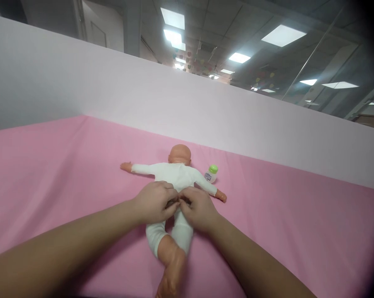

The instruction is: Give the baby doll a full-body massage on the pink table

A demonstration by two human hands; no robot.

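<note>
A baby doll (pixel 177 176) in white clothes lies on a pink cover, its bald head away from me and its arms spread wide. The back of the head appears to face up. Over the doll's hips, my left hand (pixel 157 200) is closed in a pinch on the white clothing. My right hand (pixel 199 207) pinches the same cloth from the other side, and the fingertips of both hands nearly meet. The exact bit of cloth between them is hidden by the fingers. The doll's bare lower leg (pixel 172 260) points toward me.
A small clear bottle with a green cap (pixel 211 174) stands beside the doll's right-hand arm in view. The pink cover (pixel 283 219) spreads around the doll, and a white low wall (pixel 187 103) runs along its far side.
</note>
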